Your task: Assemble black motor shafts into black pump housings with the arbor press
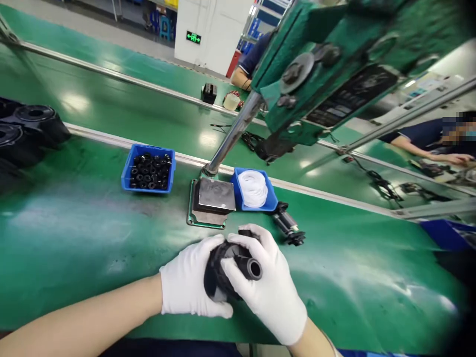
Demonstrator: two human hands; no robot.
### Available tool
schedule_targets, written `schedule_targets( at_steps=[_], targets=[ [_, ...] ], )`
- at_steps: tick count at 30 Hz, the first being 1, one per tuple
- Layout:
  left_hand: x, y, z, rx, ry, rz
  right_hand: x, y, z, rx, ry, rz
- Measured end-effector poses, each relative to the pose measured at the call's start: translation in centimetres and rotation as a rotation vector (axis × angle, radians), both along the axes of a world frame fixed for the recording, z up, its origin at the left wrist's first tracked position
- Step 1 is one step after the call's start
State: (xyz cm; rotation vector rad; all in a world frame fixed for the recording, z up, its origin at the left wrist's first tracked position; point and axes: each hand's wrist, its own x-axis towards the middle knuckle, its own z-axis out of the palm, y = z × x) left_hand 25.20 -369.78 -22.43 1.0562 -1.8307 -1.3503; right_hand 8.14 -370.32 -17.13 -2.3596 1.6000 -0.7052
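Observation:
Both my hands wear white gloves and close around a black plastic housing (214,270) with a short hollow tube sticking out toward me. From the left, my left hand (191,277) cups its side, thumb along the bottom. My right hand (269,277) grips the part around its tube from the right. The fingers hide much of the housing. Just beyond my hands stands the metal base block (215,194) of a green press (308,74). A motor rotor (286,223) with black ends lies to the right, beyond my right hand.
A blue bin (124,176) of small black rings stands behind on the left. Another blue bin (273,198) holds white rings. Large black housings (33,119) sit at far left. The press's steel column (236,131) rises behind the block. Co-workers' arms (241,79) show across the bench.

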Motion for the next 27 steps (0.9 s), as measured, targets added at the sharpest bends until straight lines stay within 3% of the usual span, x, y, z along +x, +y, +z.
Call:
schedule_targets(
  at_steps=[9,20,27],
  targets=[
    [0.15,-0.3,0.0,-0.015,0.073,0.005,-0.58,-0.17,-0.14,-0.014,0.154,0.068],
    [0.07,-0.25,0.15,0.061,0.083,0.01,-0.65,-0.39,-0.31,0.03,0.148,0.072],
    [-0.12,-0.12,-0.47,0.002,0.079,0.009,-0.36,-0.07,-0.58,0.029,0.129,0.064]
  ],
)
